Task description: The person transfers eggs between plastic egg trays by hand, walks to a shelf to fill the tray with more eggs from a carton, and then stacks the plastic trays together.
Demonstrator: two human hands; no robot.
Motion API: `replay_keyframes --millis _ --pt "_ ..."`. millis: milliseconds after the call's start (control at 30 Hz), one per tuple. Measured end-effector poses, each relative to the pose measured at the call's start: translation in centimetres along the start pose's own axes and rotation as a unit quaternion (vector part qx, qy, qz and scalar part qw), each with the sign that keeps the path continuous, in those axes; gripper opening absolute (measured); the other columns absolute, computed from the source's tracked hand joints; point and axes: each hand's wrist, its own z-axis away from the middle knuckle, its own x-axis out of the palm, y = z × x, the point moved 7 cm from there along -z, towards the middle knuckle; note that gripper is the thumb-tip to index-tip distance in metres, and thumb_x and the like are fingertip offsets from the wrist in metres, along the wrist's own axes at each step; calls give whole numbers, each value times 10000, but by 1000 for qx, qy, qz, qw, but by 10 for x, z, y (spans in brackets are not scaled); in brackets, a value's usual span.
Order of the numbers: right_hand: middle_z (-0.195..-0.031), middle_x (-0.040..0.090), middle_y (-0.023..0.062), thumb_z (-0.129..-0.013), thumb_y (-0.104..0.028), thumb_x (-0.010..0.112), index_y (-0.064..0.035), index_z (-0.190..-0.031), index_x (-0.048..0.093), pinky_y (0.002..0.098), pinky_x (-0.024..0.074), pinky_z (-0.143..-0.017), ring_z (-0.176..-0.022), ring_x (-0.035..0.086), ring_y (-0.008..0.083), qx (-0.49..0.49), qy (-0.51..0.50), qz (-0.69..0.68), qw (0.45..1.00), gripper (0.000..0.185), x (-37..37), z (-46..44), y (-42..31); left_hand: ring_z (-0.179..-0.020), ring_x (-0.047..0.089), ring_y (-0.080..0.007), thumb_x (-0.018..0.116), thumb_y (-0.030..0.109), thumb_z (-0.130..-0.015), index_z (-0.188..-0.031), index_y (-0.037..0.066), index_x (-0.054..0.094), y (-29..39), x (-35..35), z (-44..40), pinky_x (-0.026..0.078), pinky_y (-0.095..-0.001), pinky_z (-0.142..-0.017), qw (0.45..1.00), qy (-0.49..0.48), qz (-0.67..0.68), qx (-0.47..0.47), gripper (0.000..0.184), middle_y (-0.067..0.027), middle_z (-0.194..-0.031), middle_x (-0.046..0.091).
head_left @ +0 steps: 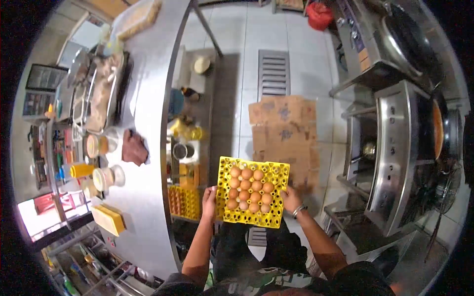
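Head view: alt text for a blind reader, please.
Left hand and right hand hold a yellow tray of brown eggs by opposite sides, above a tiled floor with cardboard. A counter stands left, a stove right.

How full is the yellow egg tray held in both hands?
Part-full: brown eggs sit in the middle of the yellow egg tray, with empty cups around them.

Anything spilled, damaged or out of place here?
Slightly odd: cardboard lies flat on the tiled floor, like a makeshift mat, and what looks like a brown cloth sits crumpled on the counter. The yellow egg tray between left hand and right hand looks intact; no cracked eggs or spills show.
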Motion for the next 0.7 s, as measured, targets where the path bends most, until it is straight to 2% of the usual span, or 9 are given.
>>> replay_keyframes --millis 33,67,200,267,300,367,533,633,700 --pt "-848 688 121 -928 -174 545 -1 -1089 602 402 532 -648 -747 662 206 -54 -2 -34 998 243 -6 -17 9 -699 392 -51 530 358 -985 -1037 106 611 32 18 4 330 -230 -635 1000 -2 9 9 269 67 -798 480" --pt "-848 688 121 -928 -174 545 -1 -1089 602 402 532 -648 -747 662 206 -60 3 -32 998 243 -24 -28 -3 -666 359 -45 519 367 -989 -1030 98 620 59 32 3 304 -229 -609 1000 -3 16 18 290 77 -760 447" --pt "-811 664 54 -947 -185 538 -25 -1094 604 262 516 -442 -590 623 105 69 -45 -200 976 227 -73 -70 -61 -665 356 -47 483 416 -993 -1060 40 660 120 65 -38 287 -217 -599 999 -9 46 0 421 66 -763 435" --pt "-790 669 53 -944 -187 544 -14 -1096 608 275 519 -454 -577 624 115 11 -26 -170 985 239 -91 -112 -78 -684 380 -54 474 426 -994 -1073 24 664 153 84 -68 312 -220 -616 999 -12 49 -15 452 52 -783 462" --pt "-845 691 104 -923 -179 562 21 -1009 626 369 509 -699 -762 631 163 25 -27 -126 991 226 -114 -124 -117 -725 414 -69 472 425 -995 -1076 14 661 172 95 -87 347 -233 -662 997 -9 76 4 459 28 -831 504" --pt "-844 690 105 -924 -184 567 24 -1011 627 369 509 -702 -769 634 166 18 -11 -104 994 234 -131 -154 -141 -841 492 -121 469 427 -996 -1104 -19 642 202 113 -117 408 -275 -803 997 -8 79 11 490 -38 -975 591" --pt "-822 686 113 -918 -207 595 24 -998 634 373 514 -679 -734 646 206 -24 32 -145 989 248 -177 -248 -197 -858 516 -125 481 449 -988 -1138 -25 625 298 170 -188 421 -285 -802 997 -15 71 -17 517 -46 -1001 605" --pt "-769 674 117 -909 -197 599 24 -968 633 369 507 -636 -683 638 210 18 28 -124 992 232 -203 -305 -229 -979 569 -206 418 549 -974 -1199 7 593 348 196 -234 442 -348 -883 999 -46 13 -17 613 -103 -1084 619" --pt "-703 648 136 -886 -222 621 17 -943 638 366 502 -613 -631 626 228 27 31 -90 995 247 -229 -348 -247 -922 554 -174 427 514 -985 -1165 -8 614 383 224 -270 431 -315 -849 998 -59 30 -8 582 -76 -1047 624"
